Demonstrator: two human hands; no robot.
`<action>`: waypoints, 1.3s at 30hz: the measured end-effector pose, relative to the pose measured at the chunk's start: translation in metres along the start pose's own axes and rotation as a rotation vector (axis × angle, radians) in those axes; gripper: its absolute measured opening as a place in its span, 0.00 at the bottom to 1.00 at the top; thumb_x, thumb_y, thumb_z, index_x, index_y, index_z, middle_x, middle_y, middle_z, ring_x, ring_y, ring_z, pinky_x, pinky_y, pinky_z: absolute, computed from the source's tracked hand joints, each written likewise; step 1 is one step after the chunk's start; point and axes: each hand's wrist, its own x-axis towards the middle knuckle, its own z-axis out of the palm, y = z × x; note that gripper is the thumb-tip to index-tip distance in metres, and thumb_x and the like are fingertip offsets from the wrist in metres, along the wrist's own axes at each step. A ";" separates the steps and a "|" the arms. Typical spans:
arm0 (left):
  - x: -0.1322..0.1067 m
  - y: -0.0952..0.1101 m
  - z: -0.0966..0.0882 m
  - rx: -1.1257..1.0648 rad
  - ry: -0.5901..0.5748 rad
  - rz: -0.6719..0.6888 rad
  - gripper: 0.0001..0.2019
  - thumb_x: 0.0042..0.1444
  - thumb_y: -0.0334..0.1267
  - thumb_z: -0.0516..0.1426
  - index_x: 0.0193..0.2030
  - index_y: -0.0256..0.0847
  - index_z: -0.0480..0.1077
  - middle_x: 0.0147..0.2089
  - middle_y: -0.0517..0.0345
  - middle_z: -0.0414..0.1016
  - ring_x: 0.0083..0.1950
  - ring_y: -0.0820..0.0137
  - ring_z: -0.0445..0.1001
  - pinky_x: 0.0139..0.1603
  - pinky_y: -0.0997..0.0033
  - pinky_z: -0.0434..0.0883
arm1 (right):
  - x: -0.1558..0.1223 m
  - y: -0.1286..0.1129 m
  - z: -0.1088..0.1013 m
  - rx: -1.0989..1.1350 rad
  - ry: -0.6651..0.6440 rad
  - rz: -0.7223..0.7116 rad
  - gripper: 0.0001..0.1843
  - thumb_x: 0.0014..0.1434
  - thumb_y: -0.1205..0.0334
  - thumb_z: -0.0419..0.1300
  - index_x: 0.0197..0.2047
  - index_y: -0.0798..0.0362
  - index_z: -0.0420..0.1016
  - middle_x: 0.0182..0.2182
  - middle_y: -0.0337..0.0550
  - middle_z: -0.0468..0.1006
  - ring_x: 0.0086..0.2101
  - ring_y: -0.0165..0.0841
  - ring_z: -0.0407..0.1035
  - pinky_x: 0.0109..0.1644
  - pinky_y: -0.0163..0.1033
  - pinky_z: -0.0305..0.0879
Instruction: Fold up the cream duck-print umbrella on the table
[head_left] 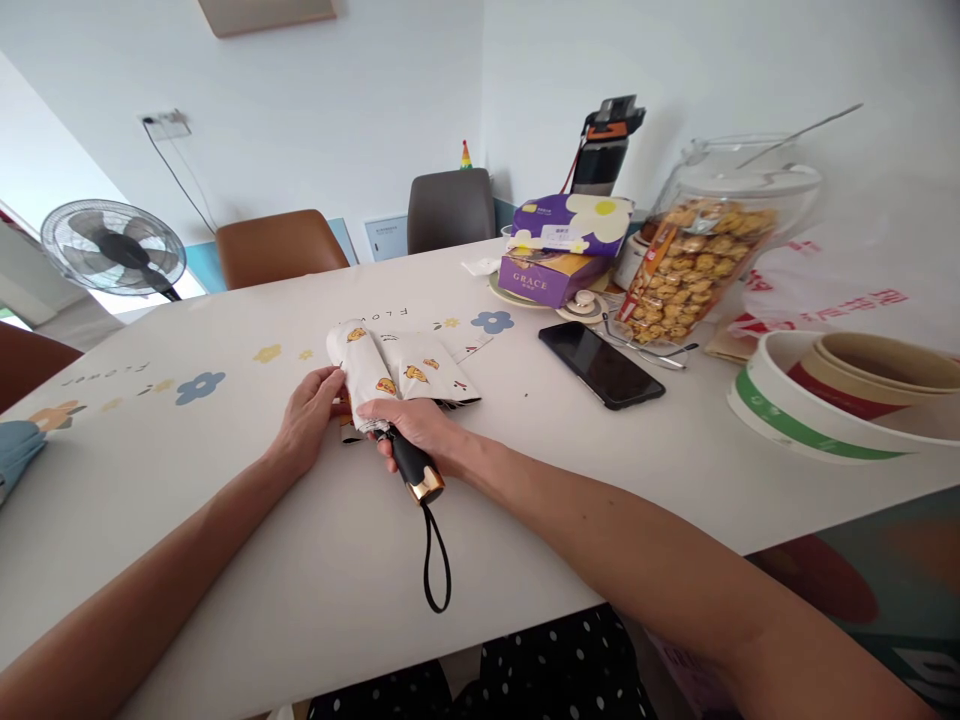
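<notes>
A folded umbrella [358, 362] with white canopy and yellow cartoon prints lies over the table in front of me. Its black handle ends in a gold-coloured cap, and a black wrist strap [436, 570] hangs from it. My right hand [412, 425] is wrapped round the umbrella where the canopy meets the handle, thumb on top of the cloth. At the canopy's left edge, my left hand [309, 410] grips the cloth, its fingertips partly hidden behind it. A loose flap of canopy [431, 370] spreads out to the right.
Right of the umbrella are a black phone [602, 364], glasses [652, 350] and a glass jar [697, 260] of snacks. Stacked paper bowls [780, 405] stand near the right edge. Behind are a purple box [544, 278] and a bottle [600, 150]. Blue fabric [16, 450] lies far left.
</notes>
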 end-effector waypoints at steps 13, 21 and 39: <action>0.006 0.003 0.011 -0.024 0.098 -0.040 0.14 0.49 0.46 0.55 0.37 0.38 0.66 0.30 0.57 0.70 0.25 0.72 0.69 0.25 0.70 0.70 | -0.003 -0.003 0.003 0.007 0.035 0.007 0.08 0.51 0.62 0.60 0.28 0.57 0.65 0.20 0.36 0.66 0.15 0.23 0.59 0.14 0.30 0.61; 0.005 -0.001 0.007 -0.033 0.081 -0.043 0.13 0.48 0.44 0.56 0.38 0.38 0.66 0.29 0.55 0.72 0.24 0.71 0.70 0.23 0.70 0.69 | -0.002 -0.001 0.002 0.009 0.023 0.003 0.11 0.47 0.61 0.63 0.29 0.58 0.66 0.20 0.36 0.66 0.16 0.23 0.59 0.14 0.30 0.61; -0.001 0.002 0.004 -0.048 0.015 0.000 0.15 0.50 0.44 0.56 0.42 0.37 0.69 0.35 0.51 0.75 0.30 0.68 0.72 0.28 0.70 0.71 | -0.002 0.000 0.002 0.020 0.024 -0.022 0.09 0.50 0.61 0.61 0.30 0.57 0.67 0.20 0.36 0.67 0.14 0.23 0.59 0.13 0.30 0.61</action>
